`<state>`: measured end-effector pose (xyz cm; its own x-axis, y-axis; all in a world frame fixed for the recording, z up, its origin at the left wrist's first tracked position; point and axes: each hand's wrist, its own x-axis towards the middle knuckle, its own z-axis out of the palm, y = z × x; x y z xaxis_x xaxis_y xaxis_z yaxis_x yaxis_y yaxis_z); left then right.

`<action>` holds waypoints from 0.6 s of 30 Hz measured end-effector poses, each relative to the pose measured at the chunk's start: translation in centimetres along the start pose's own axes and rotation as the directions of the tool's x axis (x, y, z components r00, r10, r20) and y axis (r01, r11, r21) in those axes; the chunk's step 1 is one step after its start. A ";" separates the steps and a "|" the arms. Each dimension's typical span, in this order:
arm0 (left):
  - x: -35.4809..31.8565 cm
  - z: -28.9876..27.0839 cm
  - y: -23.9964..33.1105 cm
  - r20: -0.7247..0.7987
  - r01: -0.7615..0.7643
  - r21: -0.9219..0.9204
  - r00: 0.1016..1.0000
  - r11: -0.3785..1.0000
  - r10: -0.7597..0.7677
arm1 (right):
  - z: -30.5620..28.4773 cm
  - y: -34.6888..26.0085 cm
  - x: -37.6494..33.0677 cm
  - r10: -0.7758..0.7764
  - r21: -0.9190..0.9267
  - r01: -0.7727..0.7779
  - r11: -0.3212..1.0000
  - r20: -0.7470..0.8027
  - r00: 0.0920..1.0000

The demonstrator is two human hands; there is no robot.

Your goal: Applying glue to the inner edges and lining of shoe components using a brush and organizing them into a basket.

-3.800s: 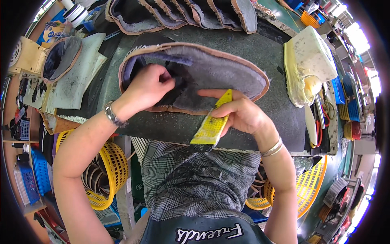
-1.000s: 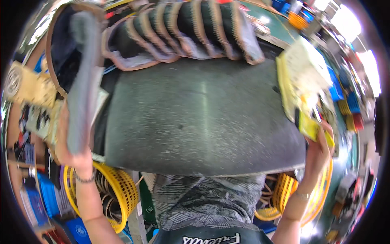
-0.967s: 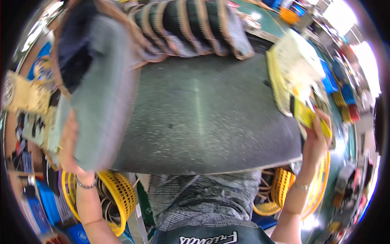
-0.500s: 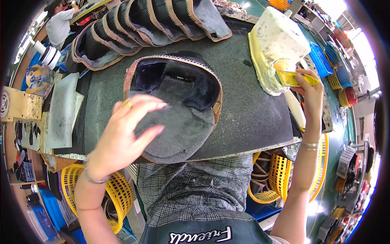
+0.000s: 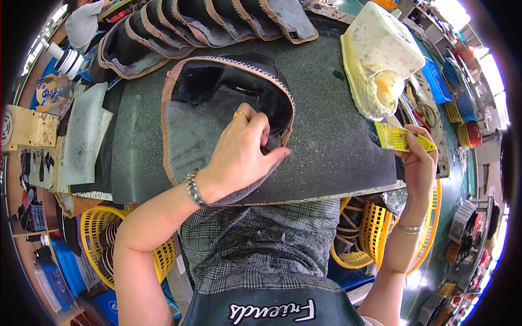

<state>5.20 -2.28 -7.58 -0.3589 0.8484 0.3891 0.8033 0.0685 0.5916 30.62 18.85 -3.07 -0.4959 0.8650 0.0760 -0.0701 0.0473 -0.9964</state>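
A grey fleece shoe upper point(image 5: 201, 130) with a tan stitched edge lies flat on the dark work board point(image 5: 337, 146) in front of me. My left hand point(image 5: 239, 152) rests on it and pinches its black inner lining near the right edge. My right hand point(image 5: 418, 157) is off the board's right side and holds a yellow glue brush point(image 5: 399, 138), its tip just below a white glue tub point(image 5: 380, 54) smeared with yellowish glue.
A row of several overlapping shoe uppers point(image 5: 206, 22) lies along the board's far edge. Yellow plastic baskets point(image 5: 103, 244) point(image 5: 375, 233) stand under the board on both sides. Paper sheets point(image 5: 81, 136) and small clutter sit at the left; another person point(image 5: 84, 22) is at the top left.
The earlier upper was lifted away to the left and a new one laid on the board. My left hand has settled onto its lining. My right hand took the brush over to the glue tub.
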 end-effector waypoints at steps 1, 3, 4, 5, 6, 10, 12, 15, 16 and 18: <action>0.0 -0.1 -0.3 0.010 0.062 -0.131 0.998 0.989 -0.061 | 0.0 0.1 0.0 -0.010 0.066 0.008 0.998 0.036 0.999; 0.0 -0.6 -0.7 0.077 0.127 -0.133 0.990 0.983 -0.118 | 0.3 0.1 0.1 -0.018 0.058 0.017 0.998 0.008 1.000; 0.0 -0.8 -0.7 0.073 0.236 -0.191 0.971 0.953 -0.226 | 0.5 0.2 0.1 -0.025 0.072 0.023 0.997 0.017 1.000; -0.1 -0.9 -0.6 0.052 0.354 -0.239 0.935 0.904 -0.352 | 0.7 0.2 0.1 -0.024 0.071 0.023 0.997 0.020 1.000; -0.1 -0.8 -0.3 -0.002 0.252 -0.134 0.967 0.958 -0.255 | 1.0 0.2 0.2 -0.013 0.082 0.011 0.997 0.032 0.999; -0.1 0.0 1.0 -0.056 0.105 0.051 0.993 0.993 -0.102 | 2.0 0.2 0.2 -0.020 0.124 0.008 0.992 0.095 0.995; -0.1 0.3 1.1 0.017 0.084 0.156 0.996 0.984 -0.088 | 2.2 0.1 0.1 -0.030 0.114 0.021 0.993 0.080 0.996; -0.2 0.1 0.1 -0.091 0.134 -0.006 0.987 0.991 -0.134 | 2.1 -0.1 0.1 -0.046 0.124 0.035 0.992 0.092 0.995; -0.3 0.0 -0.2 -0.150 0.181 -0.137 0.968 0.974 -0.201 | 2.1 -0.1 0.0 -0.059 0.138 0.046 0.989 0.093 0.994; -0.4 -0.4 -1.0 -0.125 0.159 -0.144 0.976 0.977 -0.177 | 2.1 0.0 0.0 -0.022 0.170 0.010 0.985 0.070 0.997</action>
<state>4.36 -2.92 -8.06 -0.5521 0.7504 0.3634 0.6594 0.1263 0.7411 28.82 17.79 -2.98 -0.5538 0.8266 0.1003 -0.2212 -0.0299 -0.9748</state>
